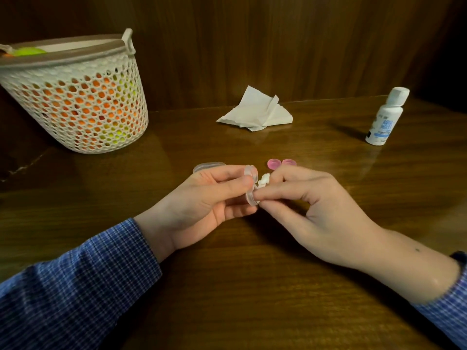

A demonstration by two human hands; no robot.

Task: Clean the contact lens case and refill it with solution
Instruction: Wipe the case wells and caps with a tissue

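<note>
Gripping the clear lens case (251, 184) on edge above the bench (252, 286), the left hand (202, 198) faces the right hand (303, 208), which pinches a small white wad (264, 178) against it. Two pink caps (281, 163) lie just beyond, a tissue (255, 112) farther back. A solution bottle (385, 117) stands far right, a mesh basket (75, 97) far left.

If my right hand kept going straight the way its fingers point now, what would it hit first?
The right hand points left toward the clear lens case held in the left hand. Its fingertips, pinching a small white wad, are already at the case, so it would press into that first.
</note>
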